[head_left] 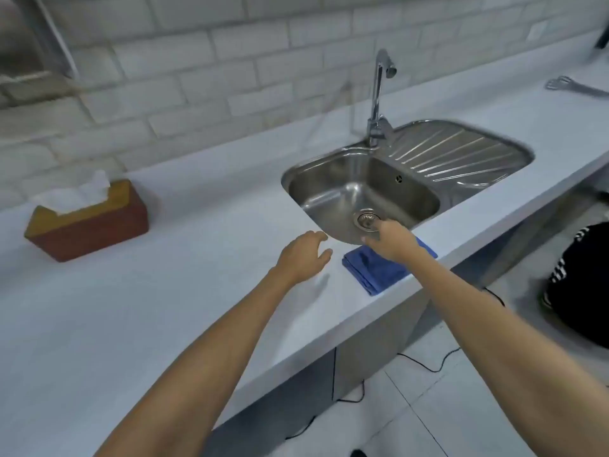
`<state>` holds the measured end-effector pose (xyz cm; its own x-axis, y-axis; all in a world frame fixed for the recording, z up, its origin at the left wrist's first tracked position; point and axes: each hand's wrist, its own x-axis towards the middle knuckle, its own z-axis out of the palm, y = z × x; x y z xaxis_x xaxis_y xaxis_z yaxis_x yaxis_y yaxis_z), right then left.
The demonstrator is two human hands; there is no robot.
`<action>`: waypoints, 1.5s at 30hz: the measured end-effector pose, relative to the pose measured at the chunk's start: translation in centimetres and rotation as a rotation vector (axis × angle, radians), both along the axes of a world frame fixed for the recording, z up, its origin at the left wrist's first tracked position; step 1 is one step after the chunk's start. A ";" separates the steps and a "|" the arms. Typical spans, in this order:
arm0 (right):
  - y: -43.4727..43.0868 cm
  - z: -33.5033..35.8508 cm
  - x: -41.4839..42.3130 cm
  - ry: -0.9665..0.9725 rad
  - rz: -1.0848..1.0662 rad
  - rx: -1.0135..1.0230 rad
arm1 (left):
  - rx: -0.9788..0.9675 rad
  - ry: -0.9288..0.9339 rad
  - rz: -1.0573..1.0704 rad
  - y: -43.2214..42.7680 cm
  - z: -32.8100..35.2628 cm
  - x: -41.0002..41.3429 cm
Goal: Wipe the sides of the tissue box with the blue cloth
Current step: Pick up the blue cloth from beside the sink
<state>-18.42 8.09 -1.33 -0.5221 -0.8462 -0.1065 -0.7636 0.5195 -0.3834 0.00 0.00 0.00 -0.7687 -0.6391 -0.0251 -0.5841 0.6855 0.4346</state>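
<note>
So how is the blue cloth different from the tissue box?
The blue cloth is flat and folded; the tissue box is a tall block, reddish-brown with a yellowish top and a white tissue poking out. The cloth lies near the counter's front edge by the sink, under the right hand; the box sits far left, untouched. Both rest on the counter.

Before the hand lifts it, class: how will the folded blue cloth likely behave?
The cloth will probably go floppy and unfold, since it lies in soft stacked layers. It looks light for its size. Lying near the counter edge, a push could slide it off.
</note>
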 end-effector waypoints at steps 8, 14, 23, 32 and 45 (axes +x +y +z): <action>1.4 -2.6 -5.8 -0.002 0.010 0.073 | 0.088 -0.154 0.193 2.5 -3.5 -8.1; 0.6 -3.6 -7.4 -0.089 0.012 0.013 | 0.123 -0.152 0.334 2.0 -5.4 -9.6; -1.1 -3.2 -8.2 -0.310 -0.132 -0.054 | 0.907 0.279 0.460 0.3 -1.8 -11.5; -6.4 -0.8 -2.7 -1.536 -0.063 -0.247 | 1.044 0.739 0.535 -3.5 2.5 -7.9; -18.5 3.4 18.3 -1.569 0.276 0.060 | 1.193 1.198 0.767 -10.2 -0.2 14.4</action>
